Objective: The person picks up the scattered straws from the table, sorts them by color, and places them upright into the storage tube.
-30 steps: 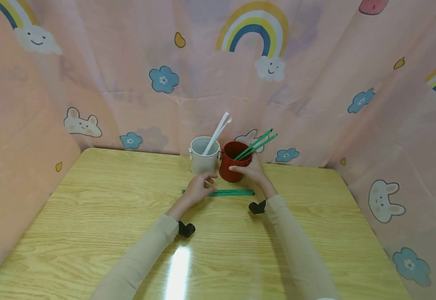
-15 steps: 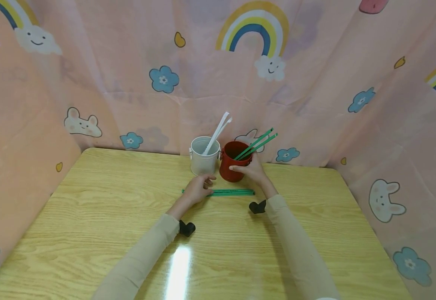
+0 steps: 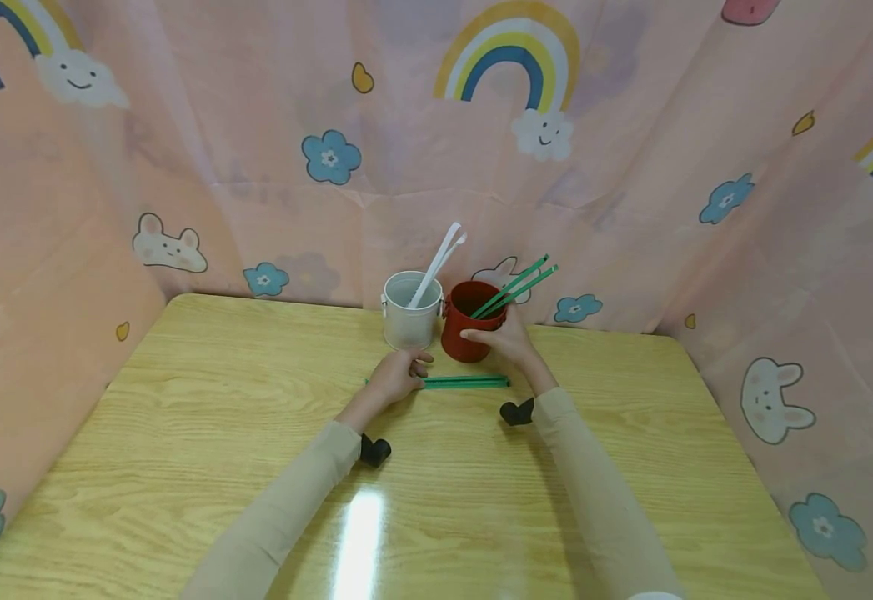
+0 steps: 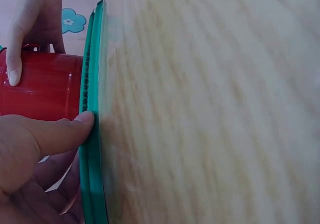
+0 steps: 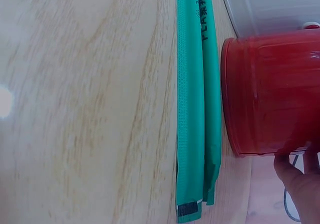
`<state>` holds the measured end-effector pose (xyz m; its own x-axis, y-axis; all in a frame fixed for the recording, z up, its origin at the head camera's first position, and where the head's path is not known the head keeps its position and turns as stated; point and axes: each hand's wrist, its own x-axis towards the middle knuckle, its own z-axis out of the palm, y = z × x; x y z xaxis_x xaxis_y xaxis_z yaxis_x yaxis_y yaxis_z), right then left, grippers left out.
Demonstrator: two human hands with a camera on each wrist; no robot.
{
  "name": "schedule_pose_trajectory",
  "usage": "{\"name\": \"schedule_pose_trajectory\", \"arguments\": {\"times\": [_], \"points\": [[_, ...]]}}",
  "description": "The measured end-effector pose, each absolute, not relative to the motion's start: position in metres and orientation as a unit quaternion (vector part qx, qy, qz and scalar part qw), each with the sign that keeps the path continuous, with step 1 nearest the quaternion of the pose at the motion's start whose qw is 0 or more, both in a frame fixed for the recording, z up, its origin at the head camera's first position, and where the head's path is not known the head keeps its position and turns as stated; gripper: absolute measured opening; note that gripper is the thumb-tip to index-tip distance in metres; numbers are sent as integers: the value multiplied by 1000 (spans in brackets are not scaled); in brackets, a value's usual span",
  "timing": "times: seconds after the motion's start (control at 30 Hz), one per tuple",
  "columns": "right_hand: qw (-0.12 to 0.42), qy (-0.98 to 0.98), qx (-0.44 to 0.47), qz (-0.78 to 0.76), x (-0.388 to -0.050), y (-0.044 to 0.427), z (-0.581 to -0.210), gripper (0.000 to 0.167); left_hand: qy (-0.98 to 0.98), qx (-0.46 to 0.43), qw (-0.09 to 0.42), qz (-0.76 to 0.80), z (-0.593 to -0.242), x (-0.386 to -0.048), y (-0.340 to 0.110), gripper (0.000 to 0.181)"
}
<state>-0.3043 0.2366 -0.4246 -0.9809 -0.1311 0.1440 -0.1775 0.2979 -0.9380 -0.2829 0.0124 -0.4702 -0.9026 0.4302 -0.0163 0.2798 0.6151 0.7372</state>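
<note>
Two green wrapped drinking straws (image 3: 466,382) lie side by side on the table before the buckets. My left hand (image 3: 397,377) pinches them, thumb against the wrappers and fingers curled behind in the left wrist view; where those fingertips end is partly hidden. My right hand (image 3: 507,337) grips the side of a small red bucket (image 3: 464,340), its thumb across the front. Two more green straws (image 3: 514,287) lean out of that bucket to the right. Beside it on the left stands a white bucket (image 3: 409,327) holding white wrapped straws (image 3: 436,262).
The wooden table (image 3: 256,467) reaches back to a pink patterned curtain (image 3: 406,200) close behind the buckets. A black wrist mount (image 3: 374,452) sits under the left wrist, and another black mount (image 3: 517,412) under the right one.
The straws on the table have turned slightly under the left hand and look narrower, with a gap between them. The right hand and both buckets stay in place.
</note>
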Motion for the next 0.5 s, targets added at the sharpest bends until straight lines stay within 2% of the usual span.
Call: {"name": "schedule_pose_trajectory", "arguments": {"times": [0.5], "points": [[23,-805,99,584,-306,237,-424,83,924,242,66,287,-466,-279,14,29]]}}
